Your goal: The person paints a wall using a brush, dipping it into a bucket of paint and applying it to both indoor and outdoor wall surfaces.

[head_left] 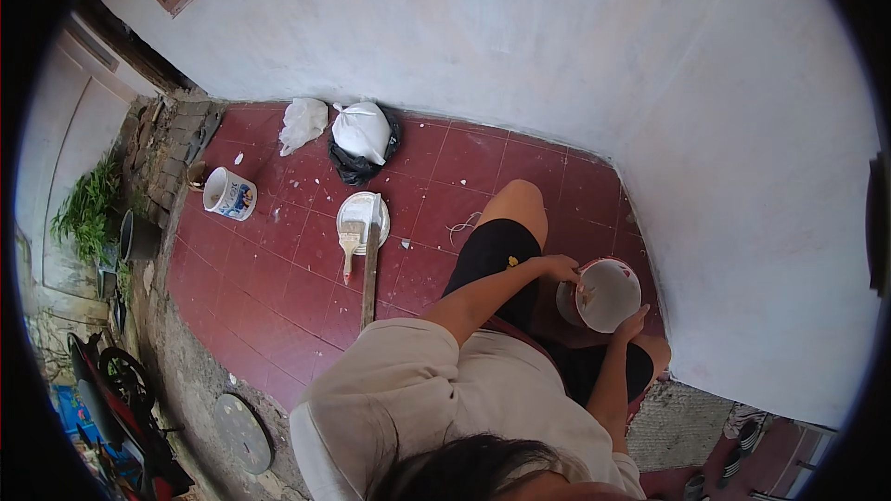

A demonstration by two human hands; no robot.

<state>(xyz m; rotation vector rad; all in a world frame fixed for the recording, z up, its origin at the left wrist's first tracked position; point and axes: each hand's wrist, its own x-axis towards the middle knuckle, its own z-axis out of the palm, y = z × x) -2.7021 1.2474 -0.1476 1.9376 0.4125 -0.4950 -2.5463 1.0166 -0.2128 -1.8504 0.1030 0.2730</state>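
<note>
Low at the right, over my bent legs, a white bucket [610, 301] is tipped so that its pale inside shows. My left hand [560, 268] is closed at its left rim; the fingertips are partly hard to make out there. On the opposite side, my right hand [633, 323] grips the bucket's lower right wall. Farther left on the floor lies a round white lid [357, 204]. Resting across that lid are a wide paintbrush [351, 237] with a red-tipped handle and a long thin wooden stick [371, 264].
Behind the lid, a full white bag [361, 133] sits in black plastic [351, 167] beside a crumpled clear bag [303, 124]. Another white bucket [223, 193] stands at left. White crumbs dot the red tiles [306, 269]. A pale wall [520, 46] bounds the back and right.
</note>
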